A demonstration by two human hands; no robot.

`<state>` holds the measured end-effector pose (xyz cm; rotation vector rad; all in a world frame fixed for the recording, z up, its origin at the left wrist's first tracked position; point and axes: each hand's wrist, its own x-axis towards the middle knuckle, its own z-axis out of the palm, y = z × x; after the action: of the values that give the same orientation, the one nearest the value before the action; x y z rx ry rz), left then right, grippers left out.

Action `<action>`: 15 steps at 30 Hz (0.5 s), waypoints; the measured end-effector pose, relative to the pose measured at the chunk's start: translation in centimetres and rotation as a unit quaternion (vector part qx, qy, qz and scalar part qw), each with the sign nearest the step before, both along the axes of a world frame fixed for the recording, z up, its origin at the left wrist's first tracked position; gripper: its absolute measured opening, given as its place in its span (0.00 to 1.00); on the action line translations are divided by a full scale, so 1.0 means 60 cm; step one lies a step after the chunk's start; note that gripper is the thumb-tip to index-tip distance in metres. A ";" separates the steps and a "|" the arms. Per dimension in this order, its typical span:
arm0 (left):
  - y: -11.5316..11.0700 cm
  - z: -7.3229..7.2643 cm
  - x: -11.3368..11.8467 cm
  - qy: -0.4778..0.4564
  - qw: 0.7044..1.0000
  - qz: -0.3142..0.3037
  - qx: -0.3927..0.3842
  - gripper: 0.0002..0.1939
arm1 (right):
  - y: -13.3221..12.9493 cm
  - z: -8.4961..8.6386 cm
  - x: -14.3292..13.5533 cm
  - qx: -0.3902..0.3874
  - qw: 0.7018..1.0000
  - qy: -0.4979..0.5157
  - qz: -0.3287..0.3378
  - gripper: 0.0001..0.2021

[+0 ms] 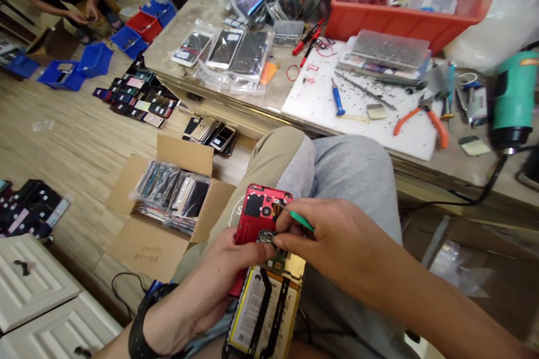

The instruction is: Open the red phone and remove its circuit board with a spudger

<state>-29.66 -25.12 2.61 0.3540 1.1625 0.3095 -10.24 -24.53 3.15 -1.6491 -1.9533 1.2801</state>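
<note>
My left hand (pixel 210 275) is wrapped round an opened phone (pixel 248 314), its thumb lying on the circuit board. The phone rests tilted over my lap, with the pale battery and two black ribbon cables exposed. Against its upper end lies a red back cover (pixel 247 233), inner side up, also within the left hand's grasp. My right hand (pixel 337 230) is closed on a slim green-handled tool (pixel 301 220), whose thin tip points toward the cover's camera area. Its thumb and fingertips are at the top of the board; whether they pinch a small part there, I cannot tell.
On the table are a white mat (pixel 303 101), orange-handled cutters (pixel 423 118), a blue screwdriver (pixel 337 98), bagged phones (pixel 251 53), a red bin (pixel 391 25) and a green heat gun (pixel 514 95). A cardboard box (pixel 147 252) stands left of my legs. Another person's hands (pixel 86 14) work at the far left.
</note>
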 end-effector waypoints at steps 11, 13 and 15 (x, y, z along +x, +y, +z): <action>-0.002 0.005 0.002 -0.008 1.000 0.001 0.005 0.13 | -0.013 0.004 -0.003 0.022 1.000 0.000 0.002 0.08; -0.002 0.006 0.002 -0.007 1.000 -0.005 0.012 0.12 | -0.017 0.004 -0.001 0.023 1.000 0.007 -0.002 0.08; -0.003 0.005 0.002 -0.007 1.000 -0.014 0.018 0.11 | -0.019 0.003 0.000 0.021 1.000 0.017 -0.008 0.08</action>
<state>-29.56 -25.29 2.93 0.3989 1.1384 0.3076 -10.21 -25.70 3.35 -1.6096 -1.9310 1.2433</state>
